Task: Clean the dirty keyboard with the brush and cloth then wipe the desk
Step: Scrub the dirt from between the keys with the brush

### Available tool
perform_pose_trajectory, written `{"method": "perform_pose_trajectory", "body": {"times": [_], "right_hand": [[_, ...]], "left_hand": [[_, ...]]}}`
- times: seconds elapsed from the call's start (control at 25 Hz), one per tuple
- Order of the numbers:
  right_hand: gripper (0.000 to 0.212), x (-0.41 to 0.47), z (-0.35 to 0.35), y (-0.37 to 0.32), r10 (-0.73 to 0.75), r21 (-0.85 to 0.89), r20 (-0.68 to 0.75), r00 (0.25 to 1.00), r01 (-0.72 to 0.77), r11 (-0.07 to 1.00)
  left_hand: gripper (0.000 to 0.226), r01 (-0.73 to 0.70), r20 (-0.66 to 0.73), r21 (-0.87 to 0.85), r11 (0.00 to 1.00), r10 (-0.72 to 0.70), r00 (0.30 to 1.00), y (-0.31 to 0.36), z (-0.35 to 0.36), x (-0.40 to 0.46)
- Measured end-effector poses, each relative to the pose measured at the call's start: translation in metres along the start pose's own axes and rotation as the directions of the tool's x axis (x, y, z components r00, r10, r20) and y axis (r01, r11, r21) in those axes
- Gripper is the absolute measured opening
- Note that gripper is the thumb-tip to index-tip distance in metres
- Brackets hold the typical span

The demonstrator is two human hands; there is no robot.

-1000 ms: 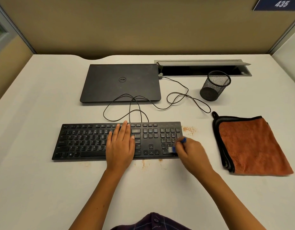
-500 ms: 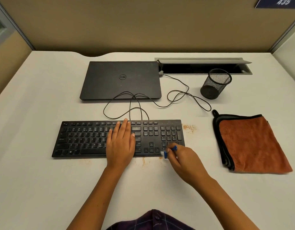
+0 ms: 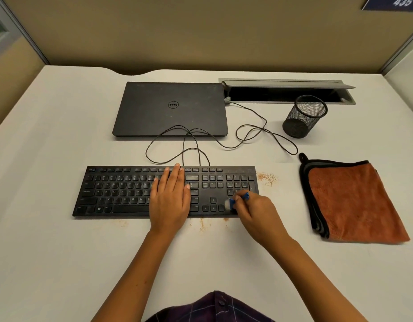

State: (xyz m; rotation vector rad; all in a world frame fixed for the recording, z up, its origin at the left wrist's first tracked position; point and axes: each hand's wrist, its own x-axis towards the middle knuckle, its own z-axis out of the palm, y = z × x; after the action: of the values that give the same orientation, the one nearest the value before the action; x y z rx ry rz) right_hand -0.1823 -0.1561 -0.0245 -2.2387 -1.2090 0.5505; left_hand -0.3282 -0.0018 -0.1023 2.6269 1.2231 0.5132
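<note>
- A closed dark laptop (image 3: pixel 170 109) lies flat at the back.
- A black mesh pen cup (image 3: pixel 303 117) stands right of it.
- Behind the cup, a grey cable tray (image 3: pixel 286 86) with its lid raised.
- A blue sign (image 3: pixel 396 2) reads 435.

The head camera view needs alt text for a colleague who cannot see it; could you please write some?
A person's right hand sweeps a small blue brush over a black keyboard while the left hand lies flat on the keys. Reddish crumbs dot the white desk; a folded orange cloth lies to the right.
</note>
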Motion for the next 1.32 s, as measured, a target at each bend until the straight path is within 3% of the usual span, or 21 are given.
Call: {"method": "perform_pose_trajectory", "body": {"times": [0.12,0.32,0.44,0.64,0.88,1.04,1.2,1.32], "right_hand": [[0.024,0.004,-0.001,-0.001,-0.019,-0.003,-0.029,0.999,0.019,1.000],[0.027,-0.002,0.003,0.003,-0.013,-0.152,0.111,0.994,0.030,0.988],[0.027,-0.003,0.001,0.005,-0.016,-0.067,0.067,0.998,0.020,0.998],[0.019,0.000,-0.007,0.002,0.018,0.145,-0.129,0.991,0.000,0.989],[0.030,-0.001,-0.001,0.004,-0.071,-0.058,0.060,0.996,0.075,0.995],[0.022,0.006,-0.003,-0.001,-0.044,0.010,-0.049,0.998,0.045,0.999],[0.020,0.005,-0.001,0.000,-0.015,-0.101,0.066,0.998,0.022,0.995],[0.022,0.009,0.000,-0.003,-0.007,-0.021,-0.012,1.000,0.006,1.000]], "left_hand": [[0.054,0.001,0.001,0.002,1.000,-0.001,1.000,0.001,0.000,0.000],[0.053,-0.002,-0.001,0.008,1.000,0.002,1.000,0.000,0.000,0.000],[0.054,-0.001,0.002,-0.002,1.000,0.001,1.000,0.000,0.000,0.000],[0.054,0.003,-0.004,-0.008,1.000,-0.003,1.000,0.000,0.001,0.000],[0.053,0.000,-0.002,-0.007,1.000,0.000,1.000,0.001,0.000,0.000],[0.054,0.002,-0.001,-0.012,1.000,-0.002,1.000,0.000,0.000,0.000],[0.054,0.003,-0.003,-0.021,1.000,-0.003,1.000,0.001,-0.001,0.000],[0.053,0.001,-0.002,-0.023,1.000,-0.001,1.000,0.000,-0.001,0.000]]}}
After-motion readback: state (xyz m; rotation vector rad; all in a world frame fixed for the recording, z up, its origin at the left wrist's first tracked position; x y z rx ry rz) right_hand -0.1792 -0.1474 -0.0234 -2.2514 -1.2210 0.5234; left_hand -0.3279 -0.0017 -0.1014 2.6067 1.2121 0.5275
